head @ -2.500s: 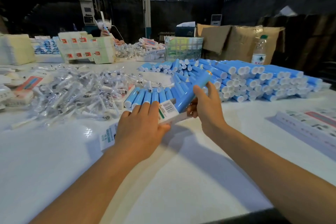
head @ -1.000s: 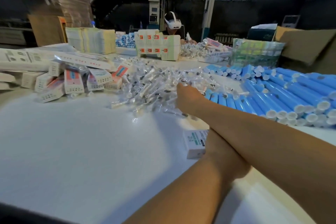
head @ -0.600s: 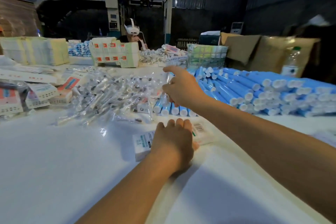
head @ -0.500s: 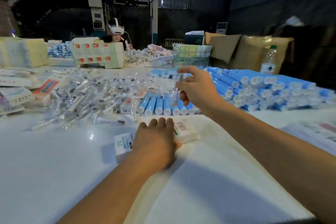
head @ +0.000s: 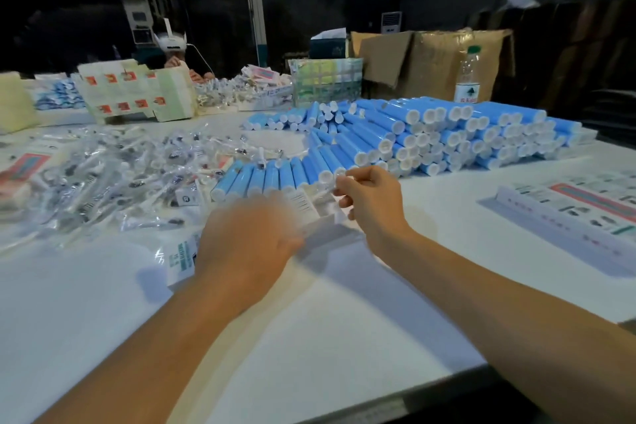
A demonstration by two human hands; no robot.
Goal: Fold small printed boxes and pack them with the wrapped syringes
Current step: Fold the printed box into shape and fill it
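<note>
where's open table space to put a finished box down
Bare white table runs near-left, in front of the wrapped syringes. Another free strip lies between the right hand and the flat printed sheets. It is crowded behind the hands: syringes, then blue tubes.

Left hand [head: 246, 244] motion-blurred

left hand [head: 246, 244] blurred, perhaps gripping; right hand [head: 370, 198] pinching.
</note>
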